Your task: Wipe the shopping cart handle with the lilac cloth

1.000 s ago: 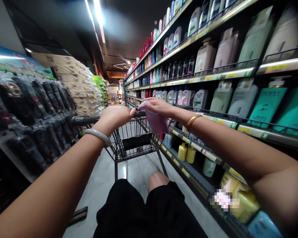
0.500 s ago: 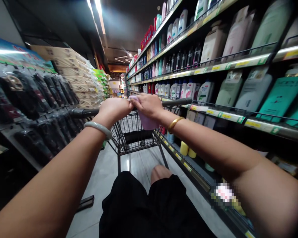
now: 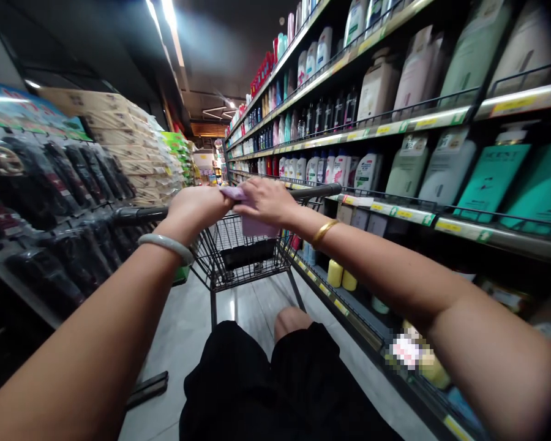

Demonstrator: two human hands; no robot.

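Both my hands are at the dark handle (image 3: 319,191) of a black wire shopping cart (image 3: 245,254). My left hand (image 3: 199,205), below a pale grey bangle, is closed over the bar; its fingertips are mostly hidden. My right hand (image 3: 269,201), with a gold bangle at its wrist, is closed on a lilac cloth (image 3: 258,228). One end of the cloth pokes up between the two hands, touching my left fingers, and the rest hangs below my right palm behind the bar.
Along the right runs a tall shelf (image 3: 395,213) of shampoo and pump bottles. On the left hang packaged dark goods (image 3: 59,165), with stacked beige packs (image 3: 133,147) beyond. A black flat bar (image 3: 147,387) lies low at left on the grey tiled floor (image 3: 252,300).
The view has shifted slightly, with shelves and cart appearing further left. My right hand has turned flatter over the cloth, whose hanging part looks shorter and whose top end leans left.
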